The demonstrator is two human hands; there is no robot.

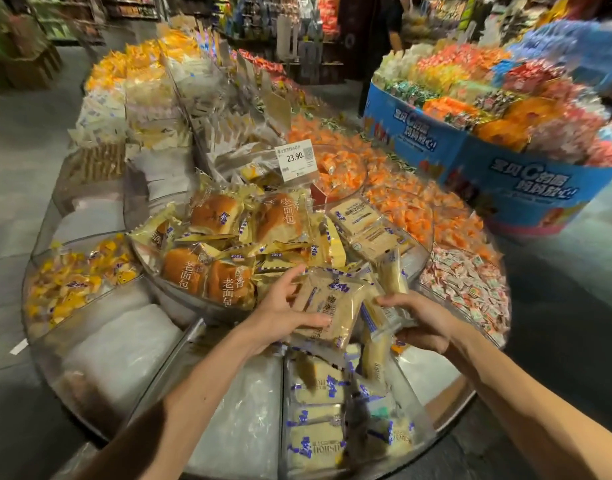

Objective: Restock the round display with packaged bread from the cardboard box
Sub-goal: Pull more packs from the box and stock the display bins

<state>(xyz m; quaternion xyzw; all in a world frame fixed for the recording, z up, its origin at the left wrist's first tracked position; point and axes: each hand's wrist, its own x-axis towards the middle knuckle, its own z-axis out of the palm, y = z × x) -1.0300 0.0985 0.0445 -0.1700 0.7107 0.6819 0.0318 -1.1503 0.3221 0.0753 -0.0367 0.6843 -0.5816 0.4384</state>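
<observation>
A pale bread packet with blue print (335,306) is held flat over the near edge of the round display (100,344). My left hand (284,313) grips its left side, thumb over the front edge. My right hand (420,317) pinches several more pale packets (384,317) at the right. Below them a wedge compartment holds more of the same packets (318,420). Golden-wrapped brown buns (225,268) are heaped in the raised middle bin. The cardboard box is not in view.
A price tag reading 23.90 (295,160) stands behind the buns. Orange sweets (405,206) and pink-white sweets (467,285) fill the right compartments, yellow ones (72,278) the left. A blue round stand (498,168) is to the right. A person stands far back.
</observation>
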